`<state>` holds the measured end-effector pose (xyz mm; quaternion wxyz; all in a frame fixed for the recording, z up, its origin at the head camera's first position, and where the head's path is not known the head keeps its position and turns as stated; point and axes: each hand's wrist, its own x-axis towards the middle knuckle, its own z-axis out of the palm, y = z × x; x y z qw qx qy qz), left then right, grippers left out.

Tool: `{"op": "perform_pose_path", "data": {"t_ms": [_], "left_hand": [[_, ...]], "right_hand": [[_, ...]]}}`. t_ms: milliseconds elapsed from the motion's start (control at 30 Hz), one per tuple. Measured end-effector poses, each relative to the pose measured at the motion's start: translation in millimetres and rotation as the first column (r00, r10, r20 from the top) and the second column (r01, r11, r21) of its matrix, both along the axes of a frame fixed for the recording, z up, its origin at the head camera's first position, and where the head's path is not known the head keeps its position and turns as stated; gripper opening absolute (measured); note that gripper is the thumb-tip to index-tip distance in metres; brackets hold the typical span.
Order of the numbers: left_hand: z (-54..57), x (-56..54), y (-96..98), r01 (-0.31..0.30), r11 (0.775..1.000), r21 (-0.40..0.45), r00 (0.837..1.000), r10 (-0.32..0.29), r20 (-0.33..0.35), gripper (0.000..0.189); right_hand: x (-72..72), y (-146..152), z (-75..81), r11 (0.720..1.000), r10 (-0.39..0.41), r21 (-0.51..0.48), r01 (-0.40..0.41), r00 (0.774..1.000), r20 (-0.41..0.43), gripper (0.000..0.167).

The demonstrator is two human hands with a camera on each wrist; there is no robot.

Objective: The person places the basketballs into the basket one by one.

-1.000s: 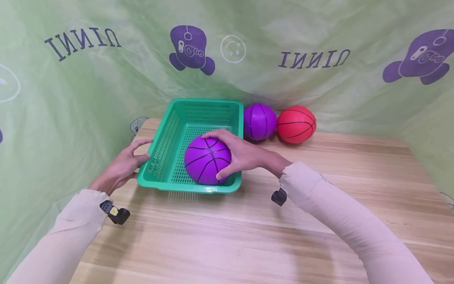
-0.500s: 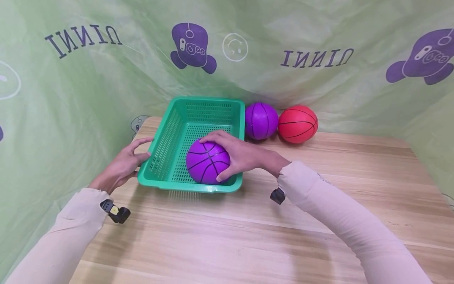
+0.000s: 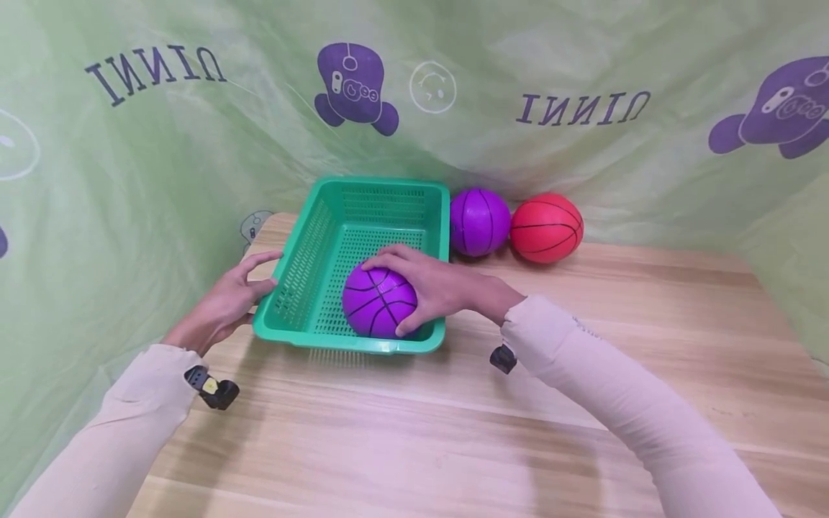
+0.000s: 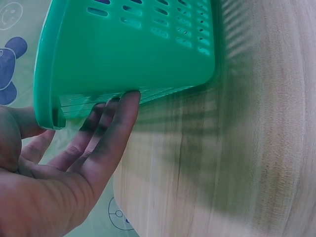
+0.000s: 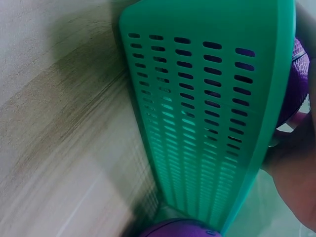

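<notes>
A purple toy basketball with black lines is inside the green plastic basket, near its front right corner. My right hand reaches over the basket's right rim and grips the ball, thumb at the front and fingers across its top. In the right wrist view, the perforated wall hides most of that ball. On the other side, my left hand holds the basket's left rim. The left wrist view shows its thumb at the rim and its fingers against the outer wall.
A second purple ball stands against the basket's right side, with a red ball beside it. The wooden table extends forward and right. A pale green printed curtain hangs behind and at the sides.
The right hand has lowered the purple ball deeper into the basket, still gripping it. The left hand keeps its place at the rim; the view has shifted slightly.
</notes>
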<state>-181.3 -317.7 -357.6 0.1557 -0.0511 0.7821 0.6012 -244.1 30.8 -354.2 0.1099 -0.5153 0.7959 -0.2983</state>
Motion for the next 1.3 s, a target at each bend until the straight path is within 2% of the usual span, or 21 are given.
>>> {"op": "perform_pose_path", "data": {"t_ms": [233,433,567,800,1033,1300], "left_hand": [[-1.6,-1.0,0.8,0.02,1.0,0.003,1.0,-0.02,-0.014,0.06],[-0.7,-2.5,0.5,0.009,1.0,-0.022,1.0,-0.01,-0.017,0.06],[-0.4,-2.0,1.8,0.005,1.0,-0.018,1.0,-0.006,-0.013,0.06],[1.4,-1.4,2.7,0.006,1.0,-0.016,1.0,-0.006,-0.023,0.059],[3.2,-2.2,1.9,0.003,1.0,-0.026,1.0,-0.003,-0.018,0.06],[-0.8,1.7,0.7,0.0,1.0,-0.008,1.0,0.0,-0.013,0.059]], "right_hand": [[1.1,-0.8,-5.7,0.999,-0.014,0.043,0.015,1.0,-0.014,0.095],[-0.3,-2.3,-6.9,0.999,-0.006,0.046,0.008,0.999,-0.035,0.095],[-1.2,-2.9,-5.3,0.998,0.002,0.061,0.0,1.0,-0.028,0.097],[-2.4,0.3,2.3,0.997,0.022,0.074,-0.024,0.999,0.034,0.093],[-2.4,1.2,5.0,0.995,0.01,0.098,-0.012,1.0,0.017,0.093],[4.6,2.7,6.1,0.993,-0.02,0.12,0.018,1.0,0.012,0.092]]}}
